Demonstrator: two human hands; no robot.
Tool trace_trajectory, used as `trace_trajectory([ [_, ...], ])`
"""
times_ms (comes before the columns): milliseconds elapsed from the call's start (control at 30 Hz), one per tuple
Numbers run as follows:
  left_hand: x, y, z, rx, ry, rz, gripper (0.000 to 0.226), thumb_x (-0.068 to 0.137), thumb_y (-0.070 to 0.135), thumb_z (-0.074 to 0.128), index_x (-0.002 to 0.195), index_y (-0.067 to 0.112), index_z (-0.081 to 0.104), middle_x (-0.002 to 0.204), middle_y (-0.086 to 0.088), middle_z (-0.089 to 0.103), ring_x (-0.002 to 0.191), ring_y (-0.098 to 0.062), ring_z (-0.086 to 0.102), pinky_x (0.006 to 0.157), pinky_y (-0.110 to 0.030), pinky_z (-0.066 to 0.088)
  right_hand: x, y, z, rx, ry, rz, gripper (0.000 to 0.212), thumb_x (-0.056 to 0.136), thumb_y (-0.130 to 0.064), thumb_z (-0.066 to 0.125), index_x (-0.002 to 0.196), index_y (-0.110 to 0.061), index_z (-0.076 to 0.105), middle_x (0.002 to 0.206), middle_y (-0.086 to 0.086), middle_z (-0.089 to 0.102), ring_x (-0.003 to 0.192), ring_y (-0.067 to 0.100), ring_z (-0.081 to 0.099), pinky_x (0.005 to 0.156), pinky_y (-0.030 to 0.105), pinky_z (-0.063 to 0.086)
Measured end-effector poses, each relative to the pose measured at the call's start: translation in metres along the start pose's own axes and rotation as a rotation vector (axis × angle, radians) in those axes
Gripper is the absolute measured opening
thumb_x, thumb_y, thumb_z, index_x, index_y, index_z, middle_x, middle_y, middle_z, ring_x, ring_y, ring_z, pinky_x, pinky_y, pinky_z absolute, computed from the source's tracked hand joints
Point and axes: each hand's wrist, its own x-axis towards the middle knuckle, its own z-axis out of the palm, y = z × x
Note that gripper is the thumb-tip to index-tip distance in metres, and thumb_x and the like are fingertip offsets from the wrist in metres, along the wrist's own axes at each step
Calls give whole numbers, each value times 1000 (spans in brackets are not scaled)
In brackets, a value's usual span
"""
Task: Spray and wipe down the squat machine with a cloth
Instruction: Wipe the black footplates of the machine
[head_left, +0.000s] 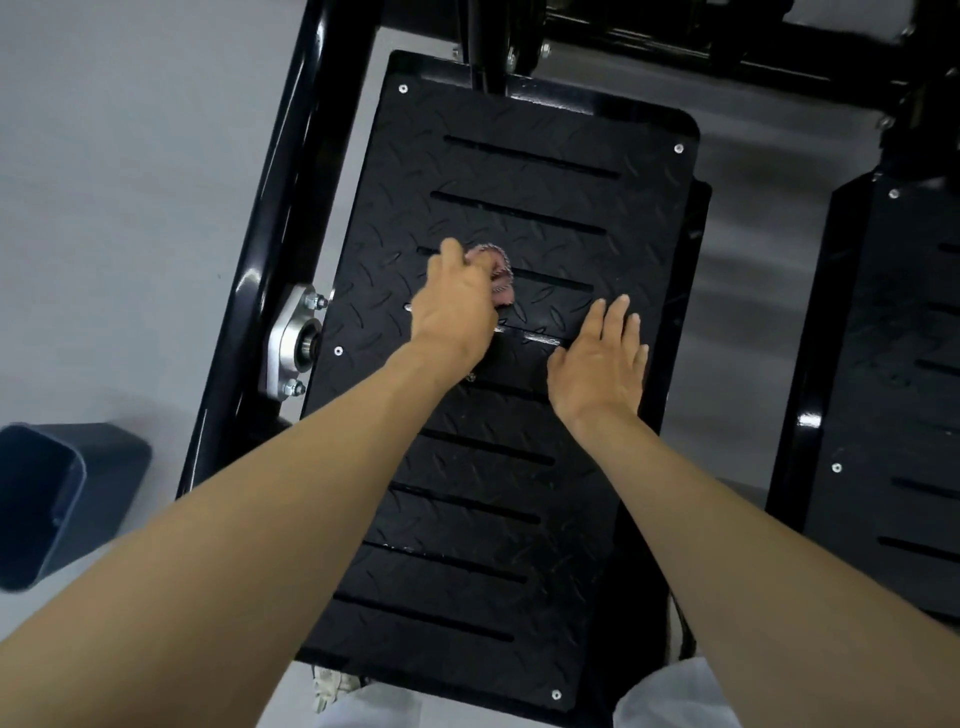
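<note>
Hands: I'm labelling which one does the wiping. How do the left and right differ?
The left hand curls its fingers round the cloth; the right hand holds nothing. The left hand's fingers are bent, the right hand's straight and flat. Both are over the middle of the same footplate.

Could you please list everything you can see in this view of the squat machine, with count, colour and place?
footplate: 1, black, tread-patterned with slots, centre of view
second footplate: 1, black, right edge, partly cut off
frame tube: 1, glossy black, left of the footplate
bearing flange: 1, silver, bolted at the footplate's left edge
cloth: 1, pinkish, on the footplate under the left hand
bin: 1, dark blue, on the floor, lower left
floor: 1, grey, around the machine
left hand: 1, grips the cloth
right hand: 1, fingers straight, palm down over the footplate, right of the cloth
</note>
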Motion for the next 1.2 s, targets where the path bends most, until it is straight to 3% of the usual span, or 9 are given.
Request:
trace_trajectory([
  [133, -2, 29, 9, -55, -119, 151, 54, 88, 1, 48, 138, 22, 44, 129, -11, 32, 122, -27, 34, 86, -39, 43, 2, -5, 1, 17, 11, 9, 70, 101, -24, 38, 152, -5, -5, 159, 12, -15, 147, 30, -10, 121, 42, 2],
  [267, 0, 49, 15, -102, -222, 280, 46, 95, 14, 45, 139, 30, 44, 125, -8, 33, 119, -26, 35, 89, -40, 42, 7, -2, -2, 40, 91, -14, 61, 98, -16, 44, 151, -6, 16, 160, 12, 1, 147, 30, 4, 121, 41, 8],
  [333, 5, 51, 14, -94, -239, 285, 51, 95, 9, 45, 141, 32, 43, 123, -8, 34, 118, -26, 35, 89, -39, 42, 7, 6, -6, 20, 116, -47, 57, 96, -13, 46, 149, -7, 25, 159, 13, 8, 145, 31, 12, 120, 41, 11],
  [433, 9, 43, 9, -26, -234, 303, 61, 91, 1, 45, 141, 35, 41, 123, -9, 34, 118, -26, 35, 83, -35, 39, 4, 12, -7, -12, 137, -92, 61, 93, -10, 48, 149, -8, 23, 159, 15, 6, 143, 30, 15, 119, 42, 14],
  [600, 12, 13, -1, 45, -147, 278, 64, 87, -5, 47, 140, 31, 44, 125, -11, 34, 120, -29, 33, 84, -39, 39, 1, 7, -6, 11, 142, -69, 64, 95, -15, 49, 151, -6, 19, 159, 15, -4, 144, 29, 12, 120, 41, 13],
  [800, 18, -48, -22, 8, -34, 144, 59, 87, -7, 47, 136, 26, 53, 116, -12, 39, 114, -30, 38, 83, -44, 42, 10, -3, -14, 111, 155, -41, 32, 94, -13, 48, 121, 4, 53, 159, 15, 0, 143, 27, 17, 120, 41, 14],
  [900, 21, -66, -28, -23, 11, 110, 59, 85, -10, 45, 131, 25, 57, 115, -15, 41, 110, -33, 42, 79, -46, 47, 14, -2, -16, 103, 153, -47, 25, 94, -12, 47, 111, 4, 58, 159, 15, 1, 144, 27, 15, 120, 40, 14],
  [1100, 22, -58, -41, -249, 181, -87, 41, 85, -4, 50, 116, 16, 68, 107, -1, 43, 100, -24, 51, 78, -32, 43, 15, -5, -13, 45, 75, -69, 42, 100, -14, 41, 136, 8, 40, 159, 17, -3, 148, 28, 1, 121, 39, 8],
  [1200, 35, -48, -46, -303, 334, -106, 48, 85, -6, 46, 124, 14, 62, 106, 2, 39, 94, -21, 50, 74, -27, 40, 14, -8, -16, 19, 33, -61, 42, 101, -15, 42, 136, 8, 39, 158, 20, -2, 148, 30, 0, 121, 39, 8],
])
